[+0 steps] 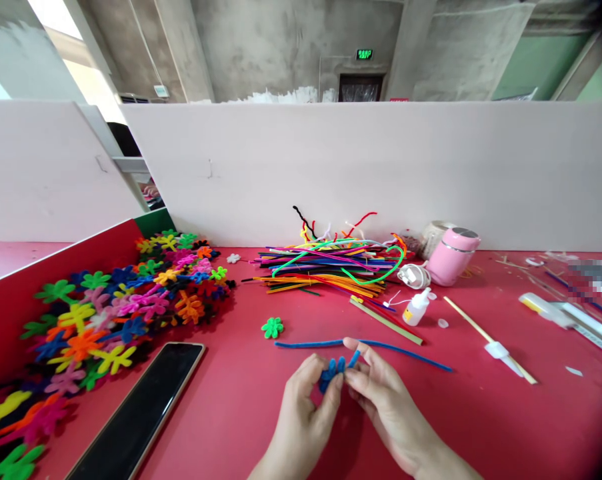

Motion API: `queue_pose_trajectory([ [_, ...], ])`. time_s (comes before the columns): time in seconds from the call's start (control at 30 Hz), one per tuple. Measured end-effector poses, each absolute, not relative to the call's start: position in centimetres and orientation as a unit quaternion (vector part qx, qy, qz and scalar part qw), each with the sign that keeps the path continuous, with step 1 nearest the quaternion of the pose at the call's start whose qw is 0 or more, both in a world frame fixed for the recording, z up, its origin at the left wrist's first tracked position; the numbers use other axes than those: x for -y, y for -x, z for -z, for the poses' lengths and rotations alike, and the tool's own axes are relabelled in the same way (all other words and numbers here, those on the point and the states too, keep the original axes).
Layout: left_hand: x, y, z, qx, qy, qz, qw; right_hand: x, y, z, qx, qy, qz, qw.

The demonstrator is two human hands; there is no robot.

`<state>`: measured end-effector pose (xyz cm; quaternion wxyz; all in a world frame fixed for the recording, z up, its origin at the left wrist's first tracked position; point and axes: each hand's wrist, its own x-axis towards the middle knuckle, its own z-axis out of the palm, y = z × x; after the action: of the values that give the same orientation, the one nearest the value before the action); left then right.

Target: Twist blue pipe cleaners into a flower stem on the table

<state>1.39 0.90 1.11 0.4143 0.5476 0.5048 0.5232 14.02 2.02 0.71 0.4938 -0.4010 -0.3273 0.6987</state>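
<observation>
Together, both hands (348, 393) pinch blue pipe-cleaner flower (333, 371).

head-worn view, forward-down, close over red table (241, 400)

The red table (261, 413) had a big pile of pipe cleaners (325, 267) at the back, in many colours. To the left of the pile lay a heap of fuzzy flowers (131, 300). One small green flower (272, 327) lay alone in front of the pile, and a long blue pipe cleaner (405, 353) lay a bit nearer the front. A dark phone (141, 407) lay in front of the pile, off to its left. Right of the pile were a pink cup (451, 257), a little glue bottle (417, 307) and a thin wooden stick (485, 337).
</observation>
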Motion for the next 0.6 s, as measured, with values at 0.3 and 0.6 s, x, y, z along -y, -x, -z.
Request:
queue_pose_trajectory([
  [0.3, -1.3, -1.3, -1.7, -0.491, -0.37, -0.548, 0.567, -2.1, -14.2, -0.9, 0.383, 0.434, -0.657, 0.483],
  [0.6, -1.6, -0.8, -1.2, -0.39, -0.204, -0.585, 0.682, -2.9, -15.2, 0.1, 0.594, 0.474, -0.388, 0.522],
])
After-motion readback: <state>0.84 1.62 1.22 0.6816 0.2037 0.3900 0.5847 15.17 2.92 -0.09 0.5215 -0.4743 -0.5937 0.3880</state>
